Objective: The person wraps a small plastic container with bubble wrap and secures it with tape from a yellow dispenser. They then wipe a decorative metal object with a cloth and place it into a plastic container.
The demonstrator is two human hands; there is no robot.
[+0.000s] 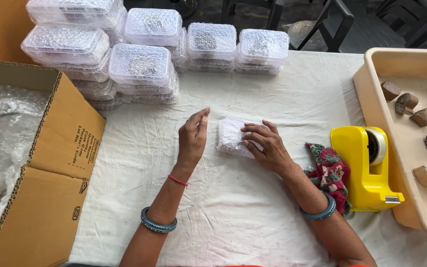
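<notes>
Open brown cardboard box (50, 163) at far left on white cloth-covered table (233, 212). Left hand (192, 138) raised, fingers loosely apart, empty, just left of small white bubble-wrapped packet (231, 136). Right hand (267, 144) pressed flat on packet's right side, fingers spread. Yellow plastic tape dispenser (364, 168) farther right.

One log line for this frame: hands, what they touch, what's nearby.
right hand: flat on bubble-wrapped packet | left hand: raised beside it, empty | nearby: yellow tape dispenser, stacked clear boxes, cardboard box
</notes>
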